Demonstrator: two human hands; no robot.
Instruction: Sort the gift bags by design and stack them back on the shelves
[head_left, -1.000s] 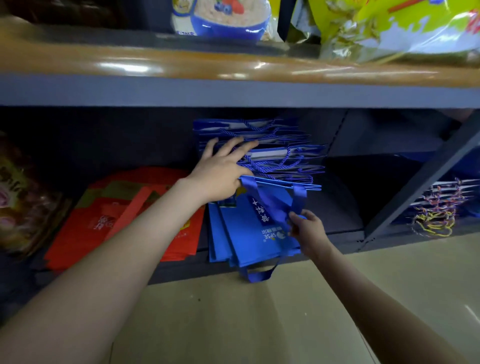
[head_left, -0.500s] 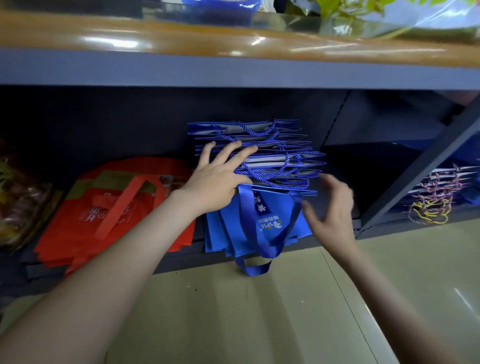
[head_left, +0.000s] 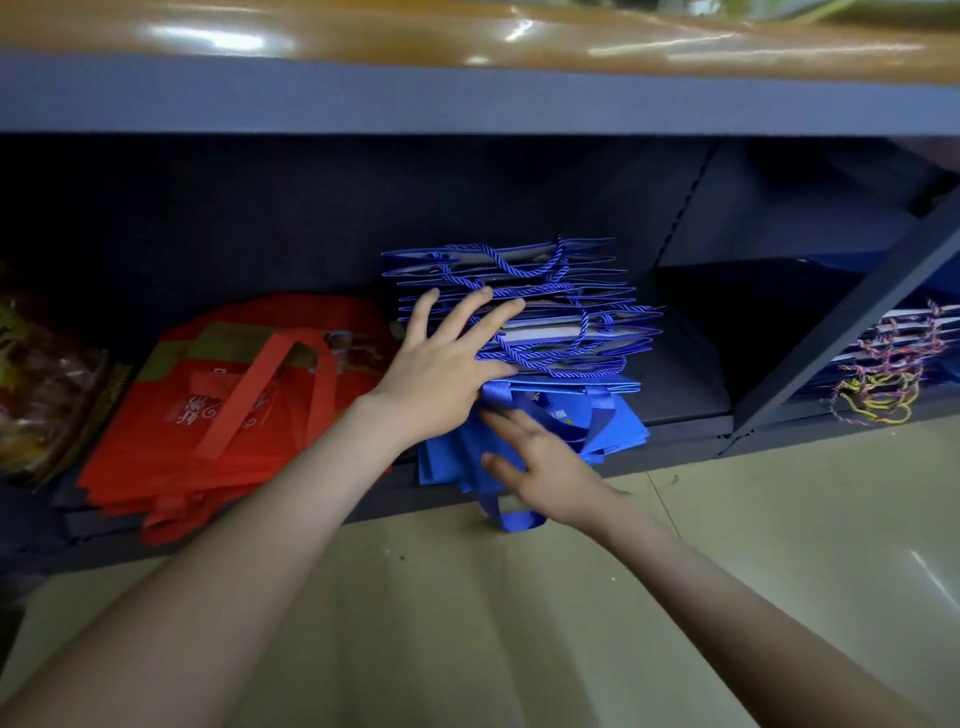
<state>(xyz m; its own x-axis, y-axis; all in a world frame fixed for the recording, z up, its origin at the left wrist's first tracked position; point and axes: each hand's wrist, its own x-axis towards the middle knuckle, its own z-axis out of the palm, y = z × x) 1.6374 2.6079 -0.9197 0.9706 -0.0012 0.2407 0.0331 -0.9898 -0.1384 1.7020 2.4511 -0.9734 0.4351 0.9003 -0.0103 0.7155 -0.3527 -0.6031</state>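
Two hands at the bottom shelf (head_left: 675, 434): my left hand (head_left: 441, 374), fingers straight and spread, presses the pack of blue rope-handled gift bags (head_left: 582, 317); my right hand (head_left: 540, 462), open, gripping nothing, lies over the flat blue fabric bags (head_left: 621, 423) at the front edge; red fabric bags (head_left: 234, 415) lie left

two hands (head_left: 441, 374) (head_left: 548, 470), one red bag pile (head_left: 156, 447), two blue bag stacks (head_left: 597, 322) (head_left: 626, 426).

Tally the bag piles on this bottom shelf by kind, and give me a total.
Red fabric pile: 1
Blue fabric pile: 1
Blue rope-handled stack: 1
Stack with multicoloured cords: 1
Total: 4
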